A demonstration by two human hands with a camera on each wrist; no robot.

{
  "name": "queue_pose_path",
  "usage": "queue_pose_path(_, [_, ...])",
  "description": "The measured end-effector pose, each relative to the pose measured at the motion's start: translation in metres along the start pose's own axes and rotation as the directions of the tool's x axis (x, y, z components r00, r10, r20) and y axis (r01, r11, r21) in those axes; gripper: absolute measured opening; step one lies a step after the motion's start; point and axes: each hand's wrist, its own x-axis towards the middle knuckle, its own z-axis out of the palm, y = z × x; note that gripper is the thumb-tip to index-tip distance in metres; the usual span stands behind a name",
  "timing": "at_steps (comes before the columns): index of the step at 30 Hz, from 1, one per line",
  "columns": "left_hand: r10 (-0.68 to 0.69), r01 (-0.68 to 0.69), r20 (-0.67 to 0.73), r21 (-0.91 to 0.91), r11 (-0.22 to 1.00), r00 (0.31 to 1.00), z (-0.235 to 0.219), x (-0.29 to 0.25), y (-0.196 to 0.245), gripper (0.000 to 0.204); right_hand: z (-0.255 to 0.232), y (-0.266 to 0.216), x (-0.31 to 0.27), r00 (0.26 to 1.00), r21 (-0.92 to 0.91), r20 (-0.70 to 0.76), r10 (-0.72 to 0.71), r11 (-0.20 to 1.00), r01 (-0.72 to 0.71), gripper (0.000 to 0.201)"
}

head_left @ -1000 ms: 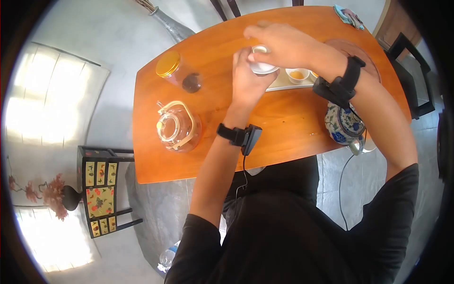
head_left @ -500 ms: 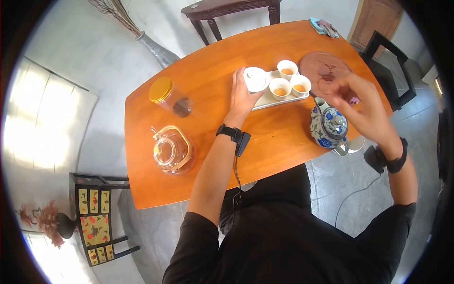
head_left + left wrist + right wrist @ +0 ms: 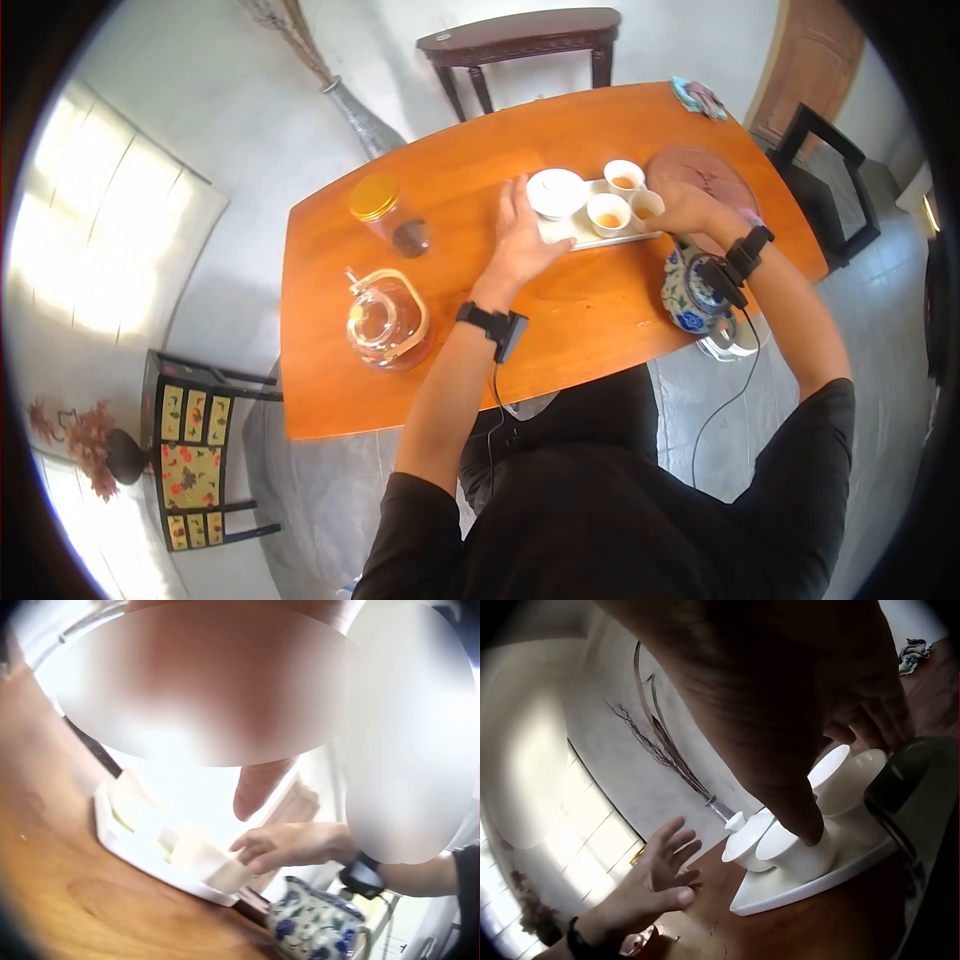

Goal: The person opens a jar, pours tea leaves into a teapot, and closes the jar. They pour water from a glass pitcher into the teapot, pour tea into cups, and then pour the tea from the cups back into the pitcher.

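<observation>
A white tray on the table bears a lidded white gaiwan and three white teacups of amber tea: one at the far side, one nearer me and one at the right end. My right hand pinches the right-end teacup, its thumb on the near side and fingers behind. Beside the gaiwan and the tray's left end, my left hand is spread and holds nothing. In the right wrist view, the left hand shows its fingers apart. Blurred patches hide much of the left wrist view.
A blue-and-white teapot stands just below my right forearm. To the left are a glass kettle and a jar with a golden lid. A round brown board lies right of the tray, and a cloth at the far corner.
My right hand left the gaiwan, swung right past the teapot, then came back to the right-end teacup. The left hand, first holding the gaiwan, has let go and drawn slightly aside.
</observation>
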Motion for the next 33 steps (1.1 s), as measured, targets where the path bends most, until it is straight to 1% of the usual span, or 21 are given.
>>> queue_pose_path(2, [0.145, -0.145, 0.043, 0.012, 0.989, 0.989, -0.020, -0.023, 0.018, 0.109, 0.004, -0.011, 0.004, 0.998, -0.082, -0.029, -0.052, 0.995, 0.050, 0.054])
queue_pose_path(4, [0.219, -0.219, -0.003, 0.015, 0.976, 0.976, -0.035, -0.057, 0.034, 0.098, -0.004, -0.024, 0.007, 0.982, -0.167, 0.176, -0.068, 0.981, 0.097, 0.044])
queue_pose_path(5, [0.256, -0.256, -0.003, -0.007, 0.967, 0.967, -0.049, -0.076, 0.045, 0.087, -0.005, -0.031, 0.007, 0.978, -0.172, 0.191, -0.087, 0.978, 0.121, 0.044])
queue_pose_path(6, [0.297, -0.297, -0.006, -0.029, 0.954, 0.955, -0.064, -0.096, 0.055, 0.076, -0.006, -0.038, 0.006, 0.985, -0.182, 0.173, -0.011, 0.982, 0.043, 0.046])
queue_pose_path(7, [0.283, -0.284, -0.024, -0.027, 0.958, 0.959, -0.078, -0.114, 0.058, 0.076, -0.007, -0.041, 0.007, 0.986, -0.192, 0.152, 0.067, 0.981, -0.037, 0.048])
queue_pose_path(9, [0.298, -0.295, -0.037, 0.066, 0.953, 0.954, -0.111, -0.151, 0.054, 0.059, 0.007, -0.012, 0.020, 0.994, -0.199, 0.099, 0.038, 0.980, -0.018, 0.046])
queue_pose_path(11, [0.218, -0.186, -0.182, 0.181, 0.966, 0.959, -0.140, -0.178, 0.035, 0.048, 0.010, -0.009, 0.021, 0.999, -0.180, 0.038, 0.015, 0.984, -0.008, 0.045])
queue_pose_path(12, [0.106, -0.078, -0.292, 0.106, 0.991, 0.950, -0.147, -0.188, 0.018, 0.045, 0.009, -0.013, 0.023, 0.999, -0.184, 0.040, 0.019, 0.983, -0.011, 0.045])
queue_pose_path(13, [0.098, -0.059, -0.382, 0.113, 0.992, 0.919, -0.162, -0.191, 0.014, 0.045, 0.005, -0.015, 0.025, 0.997, -0.201, 0.071, 0.028, 0.979, -0.013, 0.046])
queue_pose_path(15, [0.088, 0.001, -0.450, 0.194, 0.981, 0.888, -0.180, -0.198, -0.024, 0.044, -0.012, -0.031, 0.012, 0.993, -0.229, 0.093, 0.067, 0.972, -0.044, 0.047])
queue_pose_path(16, [0.090, -0.010, -0.441, 0.180, 0.984, 0.893, -0.185, -0.197, -0.030, 0.044, -0.031, -0.054, 0.001, 0.996, -0.203, 0.024, 0.081, 0.976, -0.075, 0.047])
queue_pose_path(18, [-0.056, 0.180, -0.514, 0.195, 0.964, 0.856, -0.193, -0.193, -0.037, 0.044, -0.040, -0.056, -0.006, 0.994, -0.177, -0.045, 0.098, 0.979, -0.104, 0.046])
queue_pose_path(19, [-0.108, 0.231, -0.519, 0.179, 0.956, 0.848, -0.194, -0.189, -0.041, 0.047, -0.038, -0.038, -0.002, 0.989, -0.040, -0.140, 0.042, 0.998, -0.048, 0.044])
queue_pose_path(20, [-0.109, 0.234, -0.523, 0.179, 0.956, 0.846, -0.193, -0.185, -0.049, 0.047, -0.042, -0.058, -0.004, 0.971, 0.091, -0.240, -0.003, 0.995, 0.026, 0.043])
queue_pose_path(21, [-0.096, 0.238, -0.516, 0.217, 0.947, 0.851, -0.190, -0.181, -0.058, 0.050, -0.055, -0.078, -0.015, 0.985, 0.202, -0.145, 0.089, 0.978, -0.058, 0.042])
queue_pose_path(22, [-0.084, 0.243, -0.509, 0.256, 0.936, 0.857, -0.188, -0.178, -0.065, 0.052, -0.055, -0.096, -0.021, 0.986, 0.201, -0.142, 0.083, 0.978, -0.053, 0.042])
queue_pose_path(24, [-0.081, 0.234, -0.503, 0.250, 0.940, 0.861, -0.183, -0.173, -0.071, 0.051, -0.050, -0.122, -0.030, 0.969, 0.418, -0.246, -0.018, 0.900, 0.123, 0.043])
queue_pose_path(28, [-0.117, 0.250, -0.501, 0.206, 0.946, 0.857, -0.179, -0.170, -0.070, 0.037, -0.020, -0.199, -0.039, 0.970, 0.414, -0.214, -0.117, 0.888, 0.198, 0.043])
queue_pose_path(30, [-0.068, 0.172, -0.528, 0.151, 0.973, 0.847, -0.179, -0.169, -0.072, 0.032, 0.019, -0.215, -0.025, 0.920, 0.434, -0.247, -0.305, 0.814, 0.386, 0.043])
queue_pose_path(32, [-0.037, 0.144, -0.526, 0.163, 0.976, 0.849, -0.180, -0.167, -0.076, 0.029, 0.045, -0.237, -0.017, 0.886, 0.329, -0.181, -0.427, 0.823, 0.464, 0.047])
queue_pose_path(33, [0.000, 0.106, -0.520, 0.175, 0.979, 0.854, -0.181, -0.167, -0.077, 0.026, 0.054, -0.253, -0.018, 0.885, 0.311, -0.167, -0.435, 0.828, 0.466, 0.048])
